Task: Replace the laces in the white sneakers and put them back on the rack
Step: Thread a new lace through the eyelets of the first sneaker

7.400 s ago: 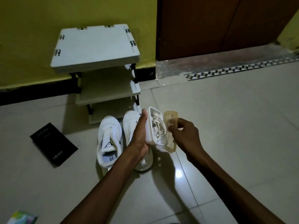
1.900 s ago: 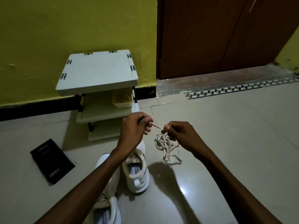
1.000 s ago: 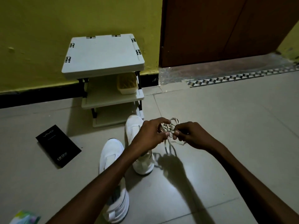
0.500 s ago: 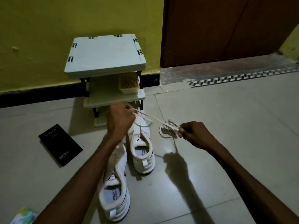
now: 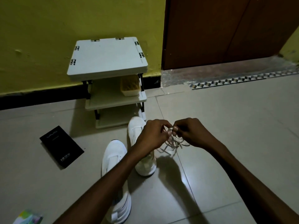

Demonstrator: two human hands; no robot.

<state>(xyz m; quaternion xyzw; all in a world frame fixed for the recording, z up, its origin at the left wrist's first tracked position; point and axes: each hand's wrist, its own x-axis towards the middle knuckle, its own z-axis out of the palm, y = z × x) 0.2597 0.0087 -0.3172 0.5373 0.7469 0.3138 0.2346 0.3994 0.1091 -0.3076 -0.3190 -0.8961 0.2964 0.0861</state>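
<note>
- In front of the rack (image 5: 108, 57), just off its right front corner, the left hand (image 5: 153, 135) and the right hand (image 5: 192, 133) meet, fingertips nearly touching.
- Both hands have their fingers curled and pinch the same bundle of pale laces (image 5: 171, 143), which hangs below them in loose loops.
- One white sneaker (image 5: 135, 128) lies with its toe close to the rack's bottom shelf, partly hidden by the left wrist.
- The second sneaker (image 5: 113, 156) lies farther out from the rack, under the left forearm.
- A small tub (image 5: 130, 88) sits at the right end of the rack's middle shelf.
- A black box (image 5: 61, 146) lies flat, out from the rack's left side.
</note>
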